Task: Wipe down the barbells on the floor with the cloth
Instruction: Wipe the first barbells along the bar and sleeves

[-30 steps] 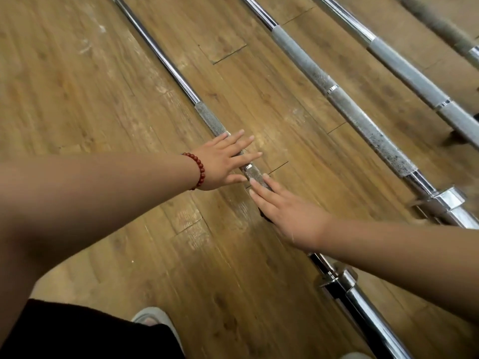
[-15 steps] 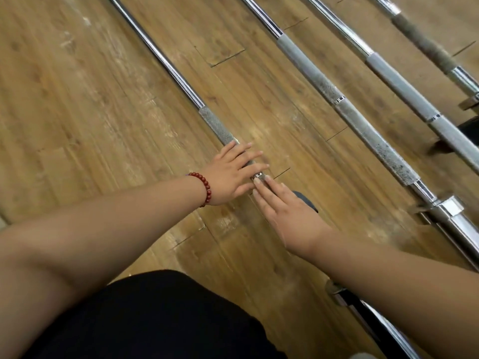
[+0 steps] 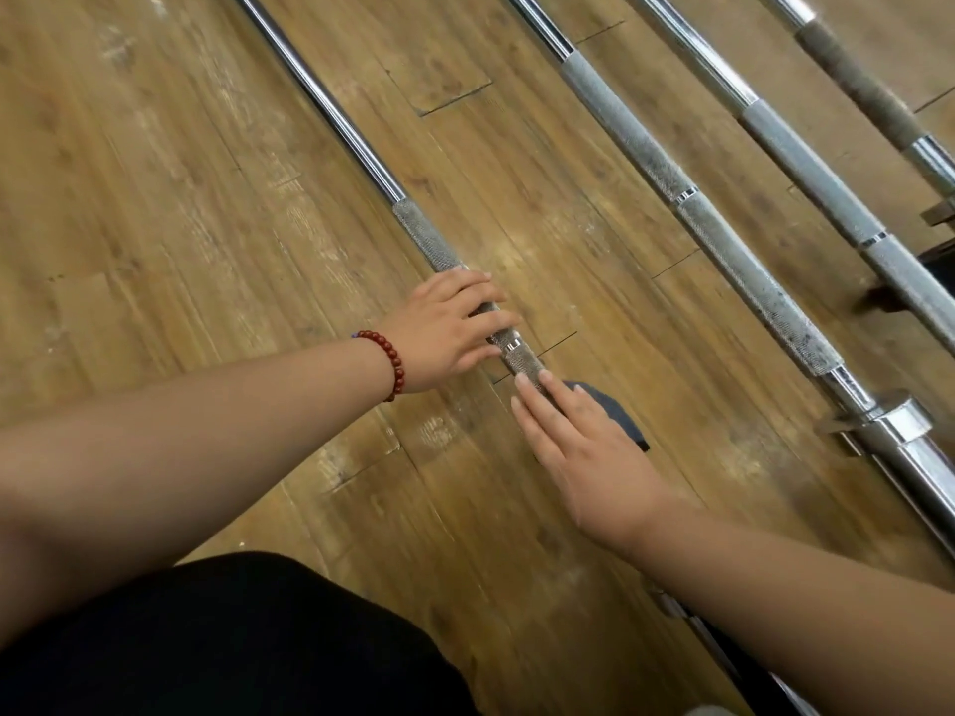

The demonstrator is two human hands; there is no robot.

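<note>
The nearest barbell (image 3: 424, 235) lies diagonally on the wooden floor, with a chrome shaft and a knurled grip section. My left hand (image 3: 444, 328), with a red bead bracelet on its wrist, rests on the knurled part, its fingers laid across the bar. Just below it, my right hand (image 3: 589, 457) presses flat, fingers straight, on a dark blue cloth (image 3: 617, 413) that covers the bar. Only the cloth's right edge shows from under the palm. A short stretch of bar is bare between the two hands.
Three more barbells lie parallel to the right: one (image 3: 723, 235) with a chrome collar (image 3: 899, 421), another (image 3: 806, 162), and a far one (image 3: 858, 85). My black-clad leg (image 3: 232, 638) fills the bottom left. Bare wooden floor (image 3: 181, 224) spreads to the left.
The fingertips of the two hands touched before; now a bare stretch of bar separates them. More of the cloth shows under my right hand. The view has shifted.
</note>
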